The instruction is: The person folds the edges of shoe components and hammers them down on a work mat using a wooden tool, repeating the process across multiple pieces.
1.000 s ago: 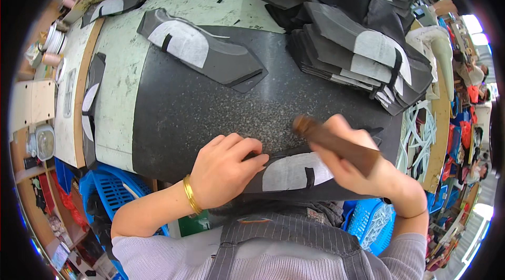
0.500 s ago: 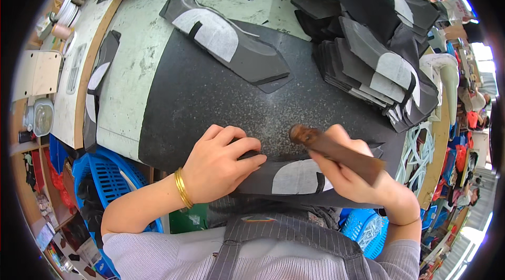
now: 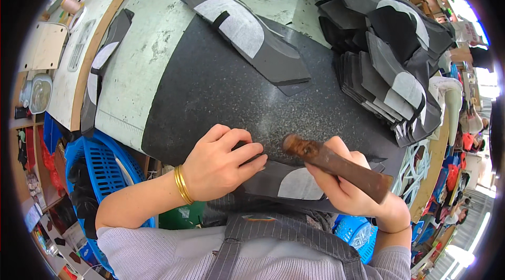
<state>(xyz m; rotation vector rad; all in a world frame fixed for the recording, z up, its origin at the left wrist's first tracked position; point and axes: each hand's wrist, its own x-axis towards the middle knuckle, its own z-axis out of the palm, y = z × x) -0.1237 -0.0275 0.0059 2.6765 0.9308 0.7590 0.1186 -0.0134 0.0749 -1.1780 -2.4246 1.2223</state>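
Observation:
In front of me, at the near edge of a black mat [image 3: 210, 85], lies a dark grey sheet panel [image 3: 265, 179] with a white patch. My left hand [image 3: 221, 161], a gold bangle at its wrist, bends its fingers down at the panel's far edge and pinches there; the fingertips partly hide that edge. In my right hand [image 3: 342, 180] is a rusty brown hammer [image 3: 336, 167] with a rounded face at one end. Its head hangs just over the panel, the face toward my left fingers. Much of the hammer's handle is hidden by the hand.
A similar panel [image 3: 258, 38] with a white patch lies farther back on the mat. Several more are stacked in a pile [image 3: 368, 83] at the right. Blue baskets stand at the left [image 3: 102, 161] and lower right [image 3: 363, 238]. Pale strips [image 3: 413, 172] hang at the table's right edge.
My head view has shifted, so the table and panels sit differently in the picture. The hammer has moved slightly closer to my left fingers, which stay at the panel's edge.

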